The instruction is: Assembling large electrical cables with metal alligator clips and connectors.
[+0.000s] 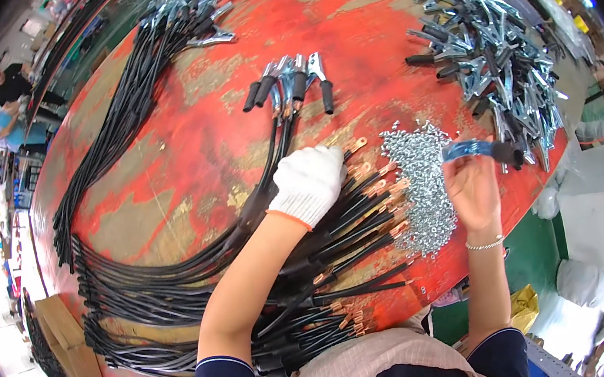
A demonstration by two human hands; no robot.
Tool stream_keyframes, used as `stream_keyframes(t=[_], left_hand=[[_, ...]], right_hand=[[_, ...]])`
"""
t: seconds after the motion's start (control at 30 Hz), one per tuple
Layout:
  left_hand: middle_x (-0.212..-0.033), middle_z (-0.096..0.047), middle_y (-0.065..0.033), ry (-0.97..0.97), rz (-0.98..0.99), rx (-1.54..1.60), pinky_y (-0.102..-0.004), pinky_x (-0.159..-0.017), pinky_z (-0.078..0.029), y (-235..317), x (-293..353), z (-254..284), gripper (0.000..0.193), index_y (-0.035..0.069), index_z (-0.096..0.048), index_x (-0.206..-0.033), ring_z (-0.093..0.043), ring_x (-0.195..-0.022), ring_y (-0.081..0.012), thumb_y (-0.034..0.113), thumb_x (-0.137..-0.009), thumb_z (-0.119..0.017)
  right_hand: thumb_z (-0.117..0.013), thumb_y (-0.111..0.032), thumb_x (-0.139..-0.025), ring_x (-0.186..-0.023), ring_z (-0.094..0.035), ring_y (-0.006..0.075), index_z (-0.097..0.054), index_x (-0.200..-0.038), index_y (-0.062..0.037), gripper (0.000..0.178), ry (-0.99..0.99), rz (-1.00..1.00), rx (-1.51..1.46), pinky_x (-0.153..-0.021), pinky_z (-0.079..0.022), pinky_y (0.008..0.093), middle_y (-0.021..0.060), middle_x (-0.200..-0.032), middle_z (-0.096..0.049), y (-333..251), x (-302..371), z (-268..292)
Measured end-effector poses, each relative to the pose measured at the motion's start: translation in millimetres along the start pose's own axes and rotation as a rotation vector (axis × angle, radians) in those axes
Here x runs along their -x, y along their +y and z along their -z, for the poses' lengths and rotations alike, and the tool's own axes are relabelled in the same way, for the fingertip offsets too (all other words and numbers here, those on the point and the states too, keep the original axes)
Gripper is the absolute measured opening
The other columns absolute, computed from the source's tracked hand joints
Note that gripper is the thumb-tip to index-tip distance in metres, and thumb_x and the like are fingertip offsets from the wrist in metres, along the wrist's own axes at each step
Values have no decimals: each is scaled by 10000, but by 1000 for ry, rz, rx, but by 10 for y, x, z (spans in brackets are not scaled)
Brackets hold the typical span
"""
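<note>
My left hand (310, 180), in a white knitted glove, is closed around a black cable. A copper ring lug (361, 142) shows just past its fingers. My bare right hand (475, 191) grips a silver spring clamp (467, 149) with a black handle sleeve (508, 154), held over the right side of a pile of small metal nuts or screws (421, 190), too small to tell which. Several black cables (344, 232) with copper lugs lie beneath and nearer than my left hand. Beyond it rest several cables with clamps (297, 77) on their ends.
A heap of loose clamps (503, 61) covers the right far side of the red, worn table (358, 26). A bundle of cables with clamps (134, 88) stretches along the left. A cardboard box (65, 334) stands off the left edge. Two people (11, 84) are at the far left.
</note>
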State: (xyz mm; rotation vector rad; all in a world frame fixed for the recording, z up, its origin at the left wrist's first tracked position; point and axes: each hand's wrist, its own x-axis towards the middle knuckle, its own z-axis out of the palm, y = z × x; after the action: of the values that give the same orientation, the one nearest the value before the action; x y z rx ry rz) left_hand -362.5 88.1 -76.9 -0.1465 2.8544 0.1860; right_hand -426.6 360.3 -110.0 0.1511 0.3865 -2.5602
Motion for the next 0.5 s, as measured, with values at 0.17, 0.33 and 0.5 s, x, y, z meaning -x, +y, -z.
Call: stream_keyframes(t=[0.17,0.33,0.5], left_hand=[[-893,-684,-156,71,12,30,-441,-711,-543,-28,-188,-43,257,83,-622,-932,-677,-829,-319,328,-866,-582],[-711,-584,-13,-324,129,1477,-222,-438,-359,-267,-78,154,255,43,-619,-944,-478,-498,-68,285,-930,-543],[-690,-563,17,-531,8,1457,-213,-487,-386,-153,-49,138,310,62,-653,-1072,-479,-547,-56,319,-974,-511]], right_hand=[[-466,-407,-1005,-990,-652,230,-590,-1111,-71,373,101,19,59,-875,-569,400,86,-1096,-659,201,80,-122],[-462,-405,-1012,-960,-629,213,-562,-1125,-98,342,272,186,307,-888,-535,386,73,-1046,-641,270,34,-245],[-427,-389,-1029,-978,-629,203,-518,-1183,-69,367,265,500,559,-876,-523,419,74,-1066,-622,354,-68,-297]])
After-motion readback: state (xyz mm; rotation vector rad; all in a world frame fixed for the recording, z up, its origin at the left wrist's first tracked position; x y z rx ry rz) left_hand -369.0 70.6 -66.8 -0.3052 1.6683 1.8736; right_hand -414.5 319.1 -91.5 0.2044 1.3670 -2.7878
